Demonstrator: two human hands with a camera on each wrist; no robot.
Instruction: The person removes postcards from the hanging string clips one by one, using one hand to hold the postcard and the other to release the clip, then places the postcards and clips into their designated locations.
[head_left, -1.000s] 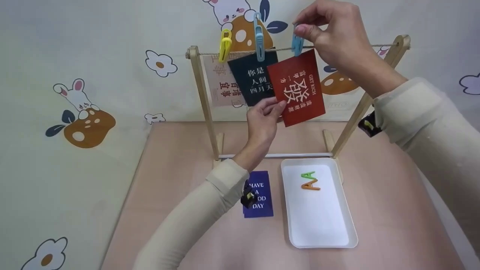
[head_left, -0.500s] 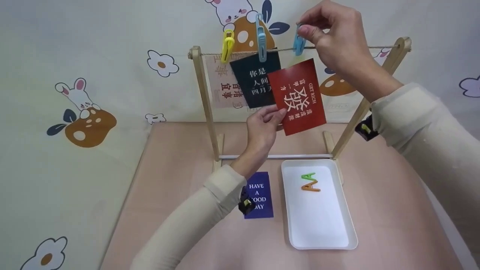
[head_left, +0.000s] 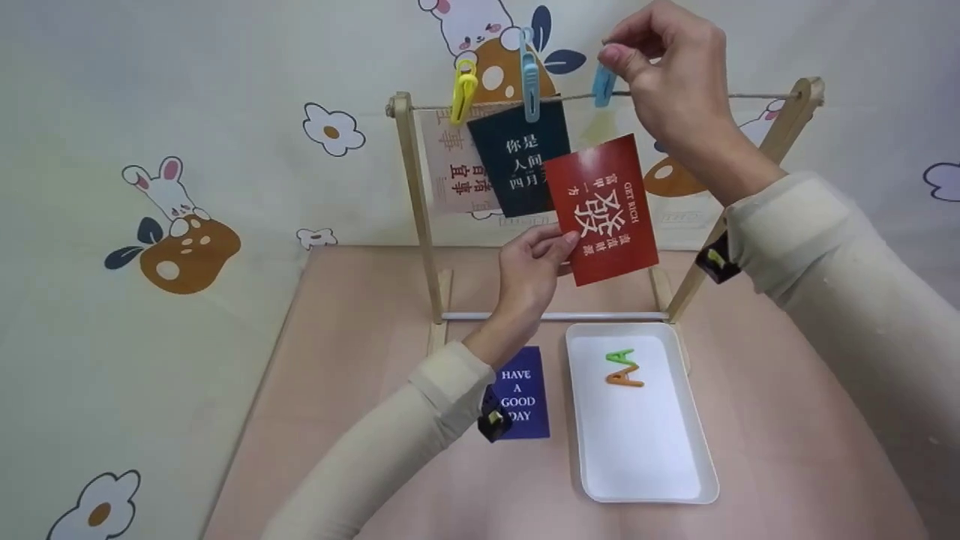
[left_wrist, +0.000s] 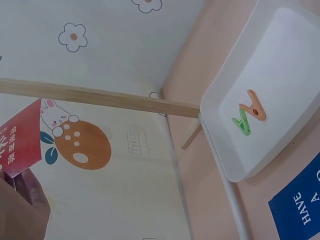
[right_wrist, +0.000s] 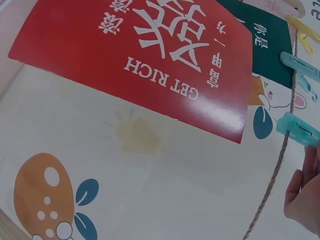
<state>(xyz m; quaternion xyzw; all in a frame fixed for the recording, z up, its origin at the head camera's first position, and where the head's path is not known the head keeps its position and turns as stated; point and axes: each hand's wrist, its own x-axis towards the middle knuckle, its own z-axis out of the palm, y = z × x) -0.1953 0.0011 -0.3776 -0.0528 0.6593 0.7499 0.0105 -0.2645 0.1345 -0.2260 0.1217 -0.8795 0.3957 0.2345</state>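
My left hand (head_left: 529, 274) pinches a red card (head_left: 604, 210) by its lower left edge. The card is tilted and stands below the rope, apart from it. Up at the rope (head_left: 570, 97), my right hand (head_left: 679, 90) pinches the upper end of a blue clothespin (head_left: 603, 84), whose lower end is at the rope. In the right wrist view the same clothespin (right_wrist: 299, 129) straddles the rope, with no card in it. Left of it, a light blue clothespin (head_left: 531, 86) holds a dark green card (head_left: 517, 176). A yellow clothespin (head_left: 464, 91) is over a pale pink card (head_left: 450, 169).
The rope spans a wooden frame (head_left: 420, 202) with a white bottom bar (head_left: 559, 316). A white tray (head_left: 641, 450) on the table holds a green clothespin (head_left: 619, 357) and an orange clothespin (head_left: 624, 376). Left of the tray lies a blue card (head_left: 529, 390), partly behind my left wrist.
The red card has come down with my left hand, away from the blue clothespin that its top edge met a second ago. My right hand keeps its pinch on that clothespin.
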